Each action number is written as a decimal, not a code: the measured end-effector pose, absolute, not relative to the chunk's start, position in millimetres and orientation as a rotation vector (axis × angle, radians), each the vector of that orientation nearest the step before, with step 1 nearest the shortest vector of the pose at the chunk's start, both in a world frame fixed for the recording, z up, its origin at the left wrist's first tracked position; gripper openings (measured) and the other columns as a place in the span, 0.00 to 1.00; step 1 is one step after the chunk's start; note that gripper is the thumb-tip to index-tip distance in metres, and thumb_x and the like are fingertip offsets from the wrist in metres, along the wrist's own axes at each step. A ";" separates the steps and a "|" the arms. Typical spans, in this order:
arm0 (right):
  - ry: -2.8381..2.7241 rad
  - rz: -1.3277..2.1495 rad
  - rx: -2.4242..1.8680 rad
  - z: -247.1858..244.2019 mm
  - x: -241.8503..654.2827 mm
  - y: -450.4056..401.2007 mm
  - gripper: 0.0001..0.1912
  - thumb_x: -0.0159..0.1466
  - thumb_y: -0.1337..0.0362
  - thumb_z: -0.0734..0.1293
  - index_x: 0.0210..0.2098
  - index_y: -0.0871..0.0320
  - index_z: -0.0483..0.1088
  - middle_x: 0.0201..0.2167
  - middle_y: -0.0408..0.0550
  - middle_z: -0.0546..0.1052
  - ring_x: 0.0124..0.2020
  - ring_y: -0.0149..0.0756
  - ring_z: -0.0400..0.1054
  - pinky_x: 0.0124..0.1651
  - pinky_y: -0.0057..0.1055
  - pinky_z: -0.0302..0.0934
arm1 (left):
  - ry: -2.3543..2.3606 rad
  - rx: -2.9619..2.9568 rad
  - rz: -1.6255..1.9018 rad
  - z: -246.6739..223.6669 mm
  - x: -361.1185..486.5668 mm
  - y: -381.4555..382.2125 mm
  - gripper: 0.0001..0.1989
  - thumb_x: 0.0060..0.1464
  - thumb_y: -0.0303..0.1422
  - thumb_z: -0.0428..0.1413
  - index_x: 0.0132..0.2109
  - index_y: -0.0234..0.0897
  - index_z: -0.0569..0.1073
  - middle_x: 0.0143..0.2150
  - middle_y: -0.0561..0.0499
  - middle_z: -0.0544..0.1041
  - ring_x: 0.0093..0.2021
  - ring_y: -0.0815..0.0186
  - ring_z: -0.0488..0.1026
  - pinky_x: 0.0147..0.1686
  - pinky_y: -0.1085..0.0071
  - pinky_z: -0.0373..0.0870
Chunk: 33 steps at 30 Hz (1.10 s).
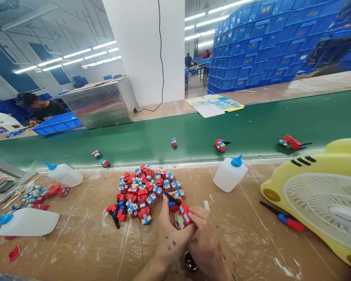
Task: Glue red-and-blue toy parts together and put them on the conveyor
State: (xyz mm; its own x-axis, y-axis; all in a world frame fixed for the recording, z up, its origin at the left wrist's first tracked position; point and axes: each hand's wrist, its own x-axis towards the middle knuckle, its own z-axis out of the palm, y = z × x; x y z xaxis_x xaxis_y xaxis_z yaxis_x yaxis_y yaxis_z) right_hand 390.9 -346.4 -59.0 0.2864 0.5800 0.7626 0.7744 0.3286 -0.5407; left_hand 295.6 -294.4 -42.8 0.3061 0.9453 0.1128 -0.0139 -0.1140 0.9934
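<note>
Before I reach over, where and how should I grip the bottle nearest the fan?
Probably mid-body on the bottle, right hand coming from the near side: its broad body faces you unobstructed, while the cap is narrow and offers less to hold.

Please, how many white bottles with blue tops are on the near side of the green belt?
3. The first bottle is at the far left, the second bottle is behind it near the green belt, and the third bottle is right of the toy pile.
</note>
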 end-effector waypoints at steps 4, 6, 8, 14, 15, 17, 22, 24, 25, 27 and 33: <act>-1.253 0.137 -1.488 -50.3 414.5 -303.9 0.26 0.62 0.61 0.72 0.58 0.54 0.65 0.52 0.55 0.73 0.54 0.51 0.67 0.56 0.51 0.64 | 1.057 2.182 0.691 -19.1 317.7 -188.2 0.32 0.53 0.35 0.63 0.62 0.37 0.62 0.49 0.46 0.76 0.46 0.62 0.76 0.48 0.69 0.72; -1.109 0.255 -1.556 -47.6 433.4 -274.9 0.29 0.59 0.55 0.73 0.57 0.54 0.65 0.52 0.55 0.74 0.54 0.52 0.67 0.57 0.52 0.62 | 1.108 2.310 0.580 -9.0 333.0 -122.8 0.32 0.53 0.36 0.64 0.62 0.36 0.63 0.49 0.46 0.76 0.47 0.61 0.74 0.49 0.66 0.71; -0.987 0.293 -1.611 -46.5 455.2 -235.9 0.26 0.63 0.53 0.70 0.56 0.56 0.64 0.49 0.55 0.75 0.51 0.49 0.70 0.53 0.49 0.66 | 1.124 2.410 0.420 -2.0 351.4 -62.8 0.30 0.54 0.37 0.64 0.60 0.34 0.66 0.49 0.45 0.75 0.48 0.59 0.74 0.50 0.61 0.71; -0.757 0.420 -1.861 -47.3 522.4 -85.4 0.16 0.70 0.59 0.66 0.54 0.58 0.69 0.51 0.51 0.75 0.45 0.42 0.74 0.47 0.45 0.71 | 1.116 2.585 -0.244 -8.9 400.3 33.2 0.16 0.63 0.37 0.58 0.54 0.35 0.72 0.54 0.44 0.74 0.50 0.58 0.74 0.49 0.56 0.74; -0.749 0.441 -1.900 -47.7 530.7 -64.9 0.16 0.69 0.59 0.66 0.54 0.58 0.69 0.53 0.52 0.74 0.47 0.43 0.73 0.49 0.46 0.70 | 1.113 2.591 -0.335 -13.5 405.8 37.6 0.15 0.63 0.37 0.58 0.54 0.36 0.72 0.54 0.44 0.74 0.50 0.58 0.74 0.49 0.57 0.74; -0.755 0.481 -1.955 -49.2 542.7 -34.0 0.16 0.69 0.60 0.67 0.54 0.57 0.69 0.55 0.52 0.73 0.51 0.45 0.71 0.52 0.48 0.68 | 1.101 2.595 -0.468 -23.2 413.7 40.8 0.14 0.63 0.36 0.57 0.54 0.37 0.72 0.54 0.45 0.74 0.50 0.59 0.75 0.48 0.58 0.74; -0.796 0.605 -1.946 -55.1 551.3 -5.9 0.16 0.68 0.61 0.68 0.54 0.58 0.70 0.56 0.52 0.72 0.53 0.46 0.70 0.54 0.51 0.67 | 1.063 2.578 -0.503 -37.8 414.0 41.0 0.19 0.62 0.36 0.59 0.58 0.37 0.70 0.58 0.43 0.71 0.52 0.56 0.74 0.49 0.55 0.75; -0.791 0.645 -1.878 -56.9 551.8 -5.7 0.14 0.68 0.61 0.68 0.52 0.57 0.71 0.56 0.52 0.73 0.53 0.45 0.70 0.54 0.50 0.67 | 1.018 2.574 -0.405 -36.3 403.6 44.1 0.29 0.59 0.36 0.61 0.64 0.39 0.63 0.64 0.40 0.65 0.56 0.52 0.71 0.51 0.52 0.73; -0.781 0.659 -1.830 -57.2 551.5 -7.2 0.13 0.68 0.61 0.68 0.51 0.58 0.71 0.55 0.52 0.73 0.52 0.45 0.70 0.53 0.49 0.67 | 0.989 2.572 -0.341 -33.8 394.8 46.0 0.35 0.57 0.36 0.63 0.67 0.40 0.59 0.67 0.39 0.61 0.59 0.50 0.69 0.53 0.52 0.72; -0.738 0.681 -1.701 -56.3 548.4 -15.0 0.13 0.68 0.60 0.68 0.49 0.59 0.72 0.52 0.51 0.74 0.49 0.44 0.72 0.51 0.47 0.68 | 0.952 2.564 -0.198 -25.7 368.2 48.6 0.45 0.53 0.38 0.66 0.71 0.40 0.52 0.70 0.37 0.56 0.64 0.49 0.64 0.59 0.54 0.67; -0.556 0.814 -1.192 -42.3 509.0 -94.9 0.18 0.63 0.53 0.66 0.51 0.52 0.71 0.44 0.45 0.78 0.36 0.35 0.76 0.36 0.32 0.71 | 1.168 2.472 0.055 4.5 214.2 26.6 0.23 0.64 0.37 0.56 0.63 0.38 0.65 0.62 0.42 0.67 0.58 0.53 0.69 0.56 0.49 0.68</act>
State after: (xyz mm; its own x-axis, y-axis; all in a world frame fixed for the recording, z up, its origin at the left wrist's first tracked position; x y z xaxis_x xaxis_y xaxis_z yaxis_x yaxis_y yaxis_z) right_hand 509.0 -94.9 -42.3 0.6035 0.7966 -0.0362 -0.2557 0.1503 -0.9550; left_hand 214.2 26.6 4.5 0.6491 0.7488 -0.1343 0.7328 -0.5681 0.3745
